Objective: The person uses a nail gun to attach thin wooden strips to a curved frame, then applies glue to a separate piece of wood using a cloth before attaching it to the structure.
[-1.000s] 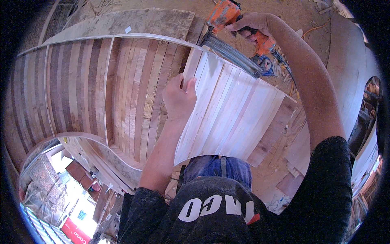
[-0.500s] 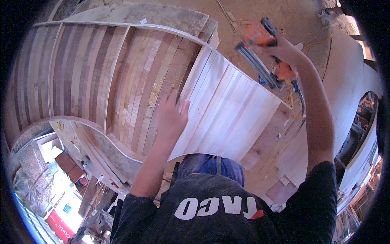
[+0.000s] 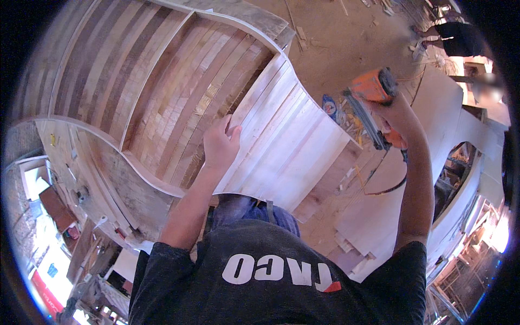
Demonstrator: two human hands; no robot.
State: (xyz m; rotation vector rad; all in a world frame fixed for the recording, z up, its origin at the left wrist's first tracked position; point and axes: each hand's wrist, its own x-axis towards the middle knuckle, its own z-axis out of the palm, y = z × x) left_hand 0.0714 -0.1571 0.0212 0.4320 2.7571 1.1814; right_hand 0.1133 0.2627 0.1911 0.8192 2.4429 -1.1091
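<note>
Over the floor [image 3: 338, 49], a passage is left between the pale boards [image 3: 281, 143] and the nail gun [image 3: 374, 89]. Low sideways movement across the brown slats [image 3: 187, 97] is barred by the divider [image 3: 155, 79]; on the right, the way is crossed by a dark hose [image 3: 387, 191].

Nail gun [image 3: 372, 88] orange-black; slats [image 3: 281, 146] cream; panel [image 3: 181, 89] striped brown; shirt [image 3: 276, 300] black, white-lettered.

Look at those pale slats [image 3: 292, 146], smooth bare wood with a soft matt face, and the browner slats [image 3: 181, 95], rougher-looking wood, streaky in grain! The nail gun [image 3: 370, 86] brings orange plastic and a dull grey metal magazine [image 3: 364, 118]; the T-shirt [image 3: 281, 238], matt black cloth!
</note>
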